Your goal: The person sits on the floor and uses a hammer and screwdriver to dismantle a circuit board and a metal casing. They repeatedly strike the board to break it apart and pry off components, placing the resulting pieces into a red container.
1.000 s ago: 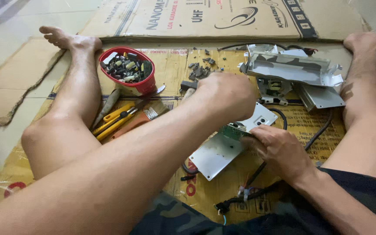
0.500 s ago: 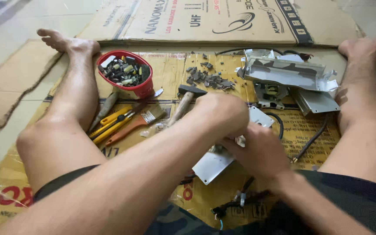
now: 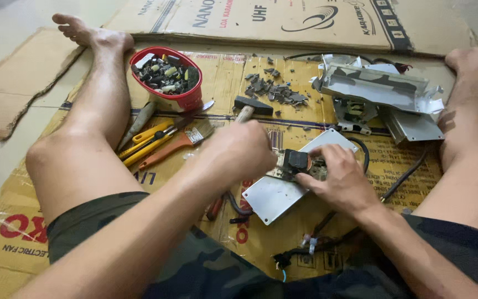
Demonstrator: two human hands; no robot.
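Both hands meet over a flat grey metal plate (image 3: 275, 195) lying tilted on the cardboard floor sheet (image 3: 29, 243) between the person's bare legs. The right hand (image 3: 343, 178) pinches a small black block-shaped component (image 3: 296, 160) between thumb and fingertips, on the green circuit board (image 3: 283, 169) that sits on the plate. The left hand (image 3: 238, 152) is curled closed just left of that block, touching the board's near edge; what it grips is hidden by its own knuckles.

Beyond the left hand lies a black-headed hammer (image 3: 250, 107), and further left a cluster of yellow and orange-handled tools (image 3: 156, 143) against the left shin. A red plastic bowl of small parts (image 3: 167, 76) stands beyond those. Past the right hand a bent grey sheet-metal casing (image 3: 385, 94) crowds the far right, and a black cable (image 3: 399, 180) runs beside the wrist. The plate's lower corner points toward the lap, with bare cardboard just below it; both legs fence the sides.
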